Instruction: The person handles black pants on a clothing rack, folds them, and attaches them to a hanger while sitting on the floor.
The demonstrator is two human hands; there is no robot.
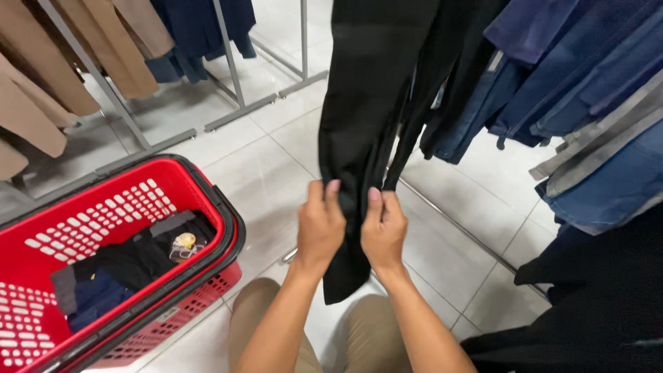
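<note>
- Head view, looking down: white glossy tiled floor (262, 173) under everything.
- Hanging blue denim jeans (587, 90) fill the right side; tan fabric garments (48, 76) hang on a grey metal clothing rack (231, 65) upper left.
- Red plastic shopping basket with black rim (103, 228) sits on the floor at left, holding dark folded clothes (138, 259).
- Black fabric trousers (366, 103) hang from above at centre, just left of the jeans; lower leg reaches down between both hands.
- Left hand (319, 228) closed, pinching the trouser fabric, thumb on top.
- Right hand (384, 231) closed, pinching the same fabric just beside the left.
- Khaki-clad knees (369, 331) below the forearms.
</note>
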